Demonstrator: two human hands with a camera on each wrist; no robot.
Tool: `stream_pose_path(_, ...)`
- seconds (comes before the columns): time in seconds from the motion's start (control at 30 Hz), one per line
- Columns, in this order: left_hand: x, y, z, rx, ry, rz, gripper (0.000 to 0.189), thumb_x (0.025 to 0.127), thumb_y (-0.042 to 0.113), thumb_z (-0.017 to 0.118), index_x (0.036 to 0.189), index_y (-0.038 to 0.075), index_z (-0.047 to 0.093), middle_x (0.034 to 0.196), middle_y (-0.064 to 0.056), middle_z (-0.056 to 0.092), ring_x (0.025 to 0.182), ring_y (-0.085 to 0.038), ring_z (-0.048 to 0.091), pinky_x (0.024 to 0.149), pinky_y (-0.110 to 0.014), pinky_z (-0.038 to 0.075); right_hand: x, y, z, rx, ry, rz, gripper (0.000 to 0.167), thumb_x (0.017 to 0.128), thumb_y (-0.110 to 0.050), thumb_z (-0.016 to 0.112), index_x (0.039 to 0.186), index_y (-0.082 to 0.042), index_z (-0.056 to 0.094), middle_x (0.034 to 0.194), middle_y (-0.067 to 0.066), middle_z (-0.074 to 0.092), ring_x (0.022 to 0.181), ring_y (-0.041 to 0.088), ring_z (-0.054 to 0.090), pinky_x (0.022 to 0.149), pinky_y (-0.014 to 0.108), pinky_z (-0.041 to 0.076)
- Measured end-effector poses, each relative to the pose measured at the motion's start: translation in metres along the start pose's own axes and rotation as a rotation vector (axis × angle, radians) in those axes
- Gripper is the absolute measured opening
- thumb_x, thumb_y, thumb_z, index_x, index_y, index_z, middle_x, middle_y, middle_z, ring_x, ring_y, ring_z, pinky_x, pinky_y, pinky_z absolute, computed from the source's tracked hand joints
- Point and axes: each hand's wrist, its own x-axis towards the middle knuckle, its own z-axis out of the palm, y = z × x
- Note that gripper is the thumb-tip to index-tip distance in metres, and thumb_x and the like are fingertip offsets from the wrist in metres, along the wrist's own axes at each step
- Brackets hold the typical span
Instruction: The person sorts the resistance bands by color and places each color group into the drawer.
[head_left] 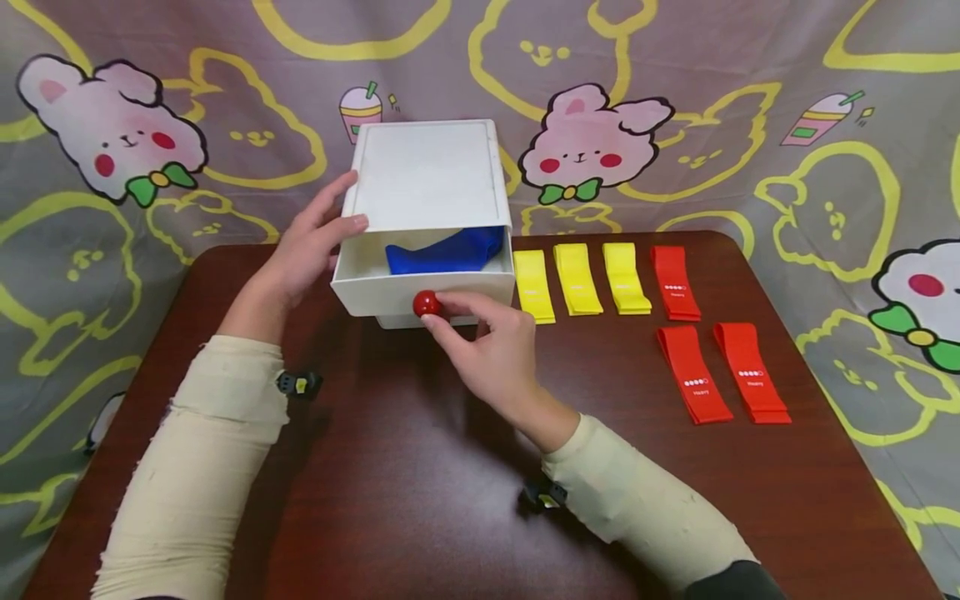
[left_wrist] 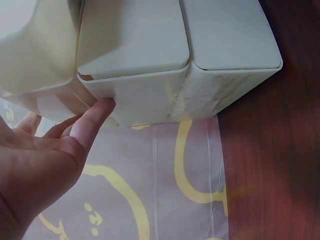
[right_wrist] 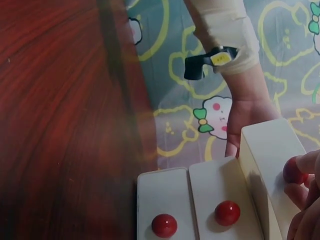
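A white drawer cabinet (head_left: 431,171) stands at the back of the table, its top drawer (head_left: 375,293) pulled partway out. Folded blue fabric or band (head_left: 450,252) lies inside that drawer. With thumb and forefinger my right hand (head_left: 495,350) pinches the drawer's red round knob (head_left: 426,303). My left hand (head_left: 296,250) rests against the cabinet's left side near the top, fingers spread; in the left wrist view its fingertips touch the white side wall (left_wrist: 140,100). Two lower drawers, each with a red knob (right_wrist: 227,213), appear closed in the right wrist view.
Right of the cabinet lie three folded yellow bands (head_left: 577,279) in a row. Three red bands (head_left: 693,375) marked "Heavy" lie farther right. A patterned cloth (head_left: 697,100) hangs behind the brown table (head_left: 420,500).
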Motion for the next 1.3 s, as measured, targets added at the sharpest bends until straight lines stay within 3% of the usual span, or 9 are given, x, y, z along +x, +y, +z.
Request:
stream_pose_path(0.3,-0.001,0.002,0.0,-0.009,0.0,-0.024,0.066,0.099,0.043,0.056,0.157,0.045,0.024,0.162,-0.005,0.024,0.135,-0.032,0.037,0.105,-0.055,0.037,0.014,0.009,0.004,0.003,0.004,0.028,0.029,0.087,-0.024,0.081,0.112,-0.011,0.077,0.103,-0.005,0.074,0.089,0.003,0.065,0.05,0.028,0.043)
stream_pose_path(0.5,-0.002,0.002,-0.001,-0.049,0.004,-0.026,0.064,0.1,0.043,0.055,0.157,0.046,0.026,0.162,-0.003,0.025,0.13,-0.029,0.045,0.097,-0.043,0.046,0.025,0.015,0.007,0.012,0.024,0.046,0.028,0.086,-0.024,0.082,0.111,-0.011,0.078,0.101,-0.004,0.075,0.087,0.008,0.067,0.049,0.03,0.041)
stream_pose_path(0.63,-0.001,0.002,0.0,-0.083,0.008,-0.028,0.061,0.1,0.043,0.054,0.156,0.046,0.028,0.162,-0.002,0.024,0.128,-0.027,0.047,0.099,-0.044,0.046,0.031,0.02,0.01,0.017,0.031,0.059,0.028,0.087,-0.023,0.081,0.111,-0.011,0.078,0.102,-0.004,0.075,0.084,0.014,0.067,0.048,0.03,0.04)
stream_pose_path(0.97,0.0,-0.002,0.001,-0.094,0.039,-0.016,0.063,0.099,0.041,0.059,0.156,0.043,0.031,0.159,-0.005,0.031,0.126,-0.024,0.048,0.095,-0.04,0.048,0.04,0.027,0.014,0.011,0.048,0.067,0.026,0.087,-0.023,0.081,0.11,-0.01,0.078,0.1,-0.002,0.075,0.07,0.008,0.059,0.047,0.03,0.036)
stream_pose_path(1.3,0.001,-0.002,0.002,-0.093,0.041,-0.011,0.061,0.1,0.038,0.057,0.156,0.043,0.031,0.16,-0.006,0.03,0.126,-0.027,0.049,0.091,-0.034,0.051,0.046,0.03,0.014,0.008,0.036,0.079,0.027,0.087,-0.021,0.08,0.111,-0.009,0.077,0.101,-0.001,0.075,0.089,0.005,0.067,0.055,0.028,0.047)
